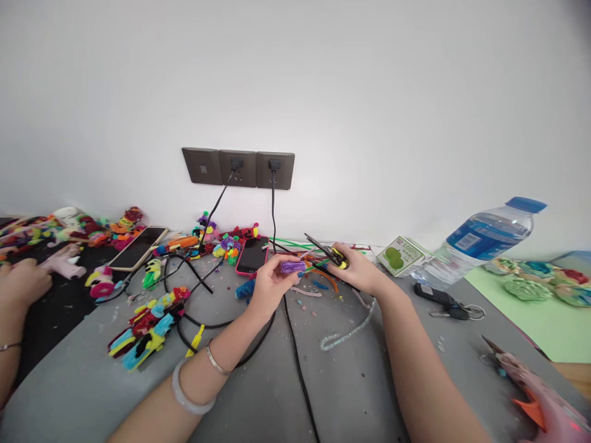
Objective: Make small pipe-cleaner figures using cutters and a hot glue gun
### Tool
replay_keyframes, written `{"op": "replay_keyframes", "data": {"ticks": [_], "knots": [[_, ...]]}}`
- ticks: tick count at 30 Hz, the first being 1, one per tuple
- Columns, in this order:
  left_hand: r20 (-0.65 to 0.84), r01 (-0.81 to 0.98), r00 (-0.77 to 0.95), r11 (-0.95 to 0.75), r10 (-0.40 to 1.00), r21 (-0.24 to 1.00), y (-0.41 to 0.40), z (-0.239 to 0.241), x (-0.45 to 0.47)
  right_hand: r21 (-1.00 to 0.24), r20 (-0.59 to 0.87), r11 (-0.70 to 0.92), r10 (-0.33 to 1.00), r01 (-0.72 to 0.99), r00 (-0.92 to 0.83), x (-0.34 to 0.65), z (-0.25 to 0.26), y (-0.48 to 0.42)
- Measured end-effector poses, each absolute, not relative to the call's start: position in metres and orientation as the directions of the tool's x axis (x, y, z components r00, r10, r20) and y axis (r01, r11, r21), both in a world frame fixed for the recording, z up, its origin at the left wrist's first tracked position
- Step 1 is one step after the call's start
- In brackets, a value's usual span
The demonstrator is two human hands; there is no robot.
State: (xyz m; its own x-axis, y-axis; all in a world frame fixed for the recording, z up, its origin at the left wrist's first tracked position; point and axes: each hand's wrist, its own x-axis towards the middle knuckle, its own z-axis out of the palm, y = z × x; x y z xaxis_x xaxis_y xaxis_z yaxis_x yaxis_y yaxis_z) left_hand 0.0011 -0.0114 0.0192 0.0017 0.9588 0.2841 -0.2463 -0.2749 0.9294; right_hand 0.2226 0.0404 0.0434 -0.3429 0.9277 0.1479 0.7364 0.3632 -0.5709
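My left hand [272, 283] pinches a small coiled bundle of purple pipe cleaner [293, 266] between thumb and fingers. Just right of it, my right hand [353, 267] is wrapped round the black-and-yellow handles of a pair of scissors [325, 248]. Their dark blades point up and to the left, apart from the purple bundle. Green stems [318, 264] lie or stick out between the two hands; which, I cannot tell. A sparkly silver pipe cleaner [344, 338] lies curved on the grey table below my right hand.
Black cables [295, 363] run from wall sockets [237, 167] across the table. A phone [252, 255], a tilted water bottle [484, 240], keys [457, 309] and a pink glue gun [540, 387] lie around. At left, another person's hand [25, 286] is near a pale pink tool [64, 263].
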Motion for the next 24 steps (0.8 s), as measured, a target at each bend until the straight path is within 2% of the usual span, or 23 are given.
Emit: {"op": "replay_keyframes", "data": {"ticks": [11, 17, 24], "knots": [[0.368, -0.107, 0.091, -0.358, 0.925, 0.928, -0.0151, 0.0177, 0.0002, -0.582, 0.139, 0.352, 0.931, 0.733, -0.338, 0.2271, 0.0428, 0.0423], [0.311, -0.187, 0.142, -0.283, 0.940, 0.941, -0.0169, 0.0153, 0.0018, -0.575, 0.130, 0.350, 0.932, 0.740, -0.339, 0.2274, 0.0437, 0.0415], [0.212, -0.153, 0.100, -0.196, 0.972, 0.969, -0.0134, 0.0143, 0.0023, -0.579, 0.159, 0.354, 0.933, 0.734, -0.324, 0.2259, 0.0436, 0.0409]]}}
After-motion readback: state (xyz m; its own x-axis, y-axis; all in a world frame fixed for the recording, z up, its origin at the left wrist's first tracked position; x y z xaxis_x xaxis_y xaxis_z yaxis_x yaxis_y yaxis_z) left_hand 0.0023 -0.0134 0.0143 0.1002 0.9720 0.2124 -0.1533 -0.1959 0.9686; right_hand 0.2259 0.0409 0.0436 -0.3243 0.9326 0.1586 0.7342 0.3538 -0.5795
